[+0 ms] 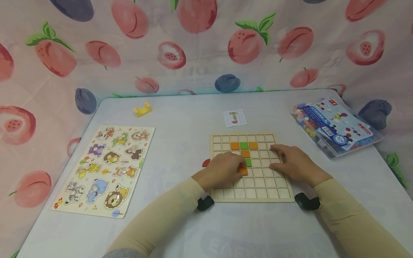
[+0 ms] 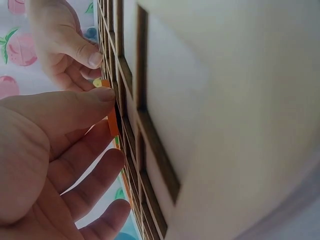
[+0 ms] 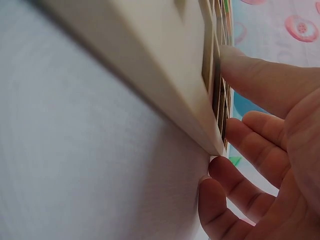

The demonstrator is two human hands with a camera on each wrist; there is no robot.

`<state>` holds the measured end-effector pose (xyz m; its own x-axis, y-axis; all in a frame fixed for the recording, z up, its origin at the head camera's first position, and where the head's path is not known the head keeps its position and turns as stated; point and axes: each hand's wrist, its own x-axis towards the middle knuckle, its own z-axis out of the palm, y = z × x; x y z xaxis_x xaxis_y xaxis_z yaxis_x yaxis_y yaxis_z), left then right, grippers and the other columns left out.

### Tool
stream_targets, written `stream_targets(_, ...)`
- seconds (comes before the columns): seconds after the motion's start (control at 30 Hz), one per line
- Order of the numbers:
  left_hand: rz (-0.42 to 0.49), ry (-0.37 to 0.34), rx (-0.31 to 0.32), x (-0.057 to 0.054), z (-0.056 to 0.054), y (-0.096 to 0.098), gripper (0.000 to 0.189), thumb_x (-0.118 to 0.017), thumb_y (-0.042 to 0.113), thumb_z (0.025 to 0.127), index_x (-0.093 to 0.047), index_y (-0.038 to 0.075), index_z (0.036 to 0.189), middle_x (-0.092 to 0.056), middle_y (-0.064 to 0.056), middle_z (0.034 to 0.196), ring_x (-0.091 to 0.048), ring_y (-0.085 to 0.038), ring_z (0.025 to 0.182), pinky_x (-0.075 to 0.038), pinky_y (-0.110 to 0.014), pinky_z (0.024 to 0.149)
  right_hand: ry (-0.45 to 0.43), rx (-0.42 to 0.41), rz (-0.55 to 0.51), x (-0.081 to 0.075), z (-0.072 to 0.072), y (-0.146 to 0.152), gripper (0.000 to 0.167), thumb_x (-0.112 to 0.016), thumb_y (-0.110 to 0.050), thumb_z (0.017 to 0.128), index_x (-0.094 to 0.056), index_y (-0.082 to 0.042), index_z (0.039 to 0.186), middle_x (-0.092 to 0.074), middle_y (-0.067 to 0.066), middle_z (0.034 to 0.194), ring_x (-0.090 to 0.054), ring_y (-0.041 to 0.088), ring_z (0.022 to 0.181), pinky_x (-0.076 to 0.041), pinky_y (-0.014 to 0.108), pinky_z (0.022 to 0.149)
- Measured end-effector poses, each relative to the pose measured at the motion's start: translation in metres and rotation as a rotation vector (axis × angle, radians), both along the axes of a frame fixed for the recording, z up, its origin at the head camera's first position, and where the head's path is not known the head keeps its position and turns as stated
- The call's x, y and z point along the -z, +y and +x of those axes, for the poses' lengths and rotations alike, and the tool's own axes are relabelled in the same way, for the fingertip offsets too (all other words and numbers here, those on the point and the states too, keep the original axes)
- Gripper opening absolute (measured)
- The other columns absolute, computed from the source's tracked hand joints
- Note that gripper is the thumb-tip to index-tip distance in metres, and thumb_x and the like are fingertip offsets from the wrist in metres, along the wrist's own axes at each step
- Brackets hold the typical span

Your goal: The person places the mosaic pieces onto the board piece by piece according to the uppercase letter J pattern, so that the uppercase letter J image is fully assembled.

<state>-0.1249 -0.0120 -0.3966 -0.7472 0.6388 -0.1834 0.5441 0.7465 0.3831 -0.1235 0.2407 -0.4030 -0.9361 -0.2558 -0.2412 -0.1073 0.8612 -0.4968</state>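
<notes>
A wooden grid board [image 1: 267,182] lies on the table in the head view. My left hand [image 1: 226,166] is over its left half and pinches an orange square tile [image 2: 113,122] between thumb and fingers, at the grid surface. Just above this tile is a green tile [image 1: 248,162], then an orange tile [image 1: 245,153]. A row of orange, green [image 1: 244,146] and orange tiles tops that column. My right hand [image 1: 295,163] rests on the board's right side, its thumb [image 3: 265,82] and fingertips touching the grid and edge.
A red piece [image 1: 206,163] shows at the board's left edge, partly hidden. Behind the board lies a small pattern card [image 1: 235,118]. To the left are an animal puzzle board [image 1: 106,168] and a yellow piece [image 1: 142,109]. A clear plastic box [image 1: 335,125] stands at right.
</notes>
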Motion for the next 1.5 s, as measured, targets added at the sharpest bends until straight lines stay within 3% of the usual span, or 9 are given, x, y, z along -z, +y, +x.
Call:
stream_targets(0.47,0.009,-0.006,-0.017,-0.0013,0.0007,-0.001,0.026,-0.075,0.021,0.09,-0.071,0.016,0.115,-0.066,0.008,0.098,-0.056,-0.013,0.096,-0.047,-0.026,0.081,0.006,-0.003,-0.006,-0.0003,-0.0004,0.0,0.07,-0.073,-0.031,0.091,-0.046,0.003,0.145,-0.046,0.032,0.143,-0.039,0.051,0.133,-0.03,0.065,0.107)
stream_targets(1.5,0.036,0.025,0.009,-0.0001,0.0025,0.0045,0.022,-0.071,0.015,0.09,-0.073,0.014,0.112,-0.067,0.006,0.097,-0.059,-0.014,0.094,-0.048,-0.026,0.081,0.0,0.0,-0.003,0.0019,-0.0011,0.001,0.07,-0.073,-0.032,0.091,-0.046,0.002,0.145,-0.047,0.03,0.143,-0.039,0.051,0.131,-0.029,0.065,0.107)
